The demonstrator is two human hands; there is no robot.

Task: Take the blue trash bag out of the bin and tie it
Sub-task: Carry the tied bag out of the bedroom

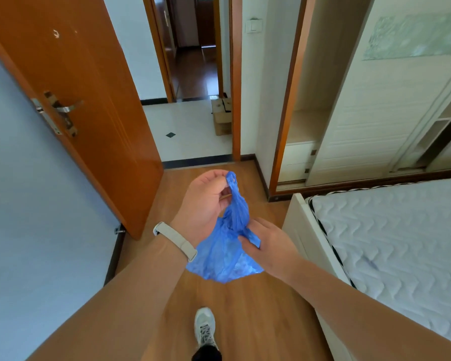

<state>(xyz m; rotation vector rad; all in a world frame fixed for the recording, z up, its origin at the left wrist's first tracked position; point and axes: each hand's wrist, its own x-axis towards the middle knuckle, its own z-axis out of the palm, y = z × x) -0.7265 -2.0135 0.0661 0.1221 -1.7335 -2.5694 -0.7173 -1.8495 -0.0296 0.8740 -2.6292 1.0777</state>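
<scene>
**Bag out of the bin, knot half made**

Above the wooden floor (245, 308), between the open door (89, 100) and the corner of the bed (388, 243), you hold the blue trash bag (224, 259) in mid-air in front of you. No bin shows in the head view, so the lifting-out part looks done and you are on the tying.

Your left hand (206, 204) is the higher one. Its fingers are curled closed, pinching the top end of one twisted strip of the bag's mouth and drawing it upward. Your right hand (268, 246) sits lower and to the right, its fingers closed on the other strip, whose short blue tail pokes out past the thumb. The two strips cross at a gathered neck just between your hands, and the bag's body hangs below that neck, close under your left wrist and its pale wristband (175, 241).

What the next move turns on is the line of the strip: it runs up and slightly left from the neck to your left hand, while the right-hand tail leaves the same neck low and to the right. Both hands are right beside the crossing, the right nearer. Pulling them apart along those lines should, I judge, cinch the knot. Whether a full knot is already formed there is hidden by the folds.
</scene>
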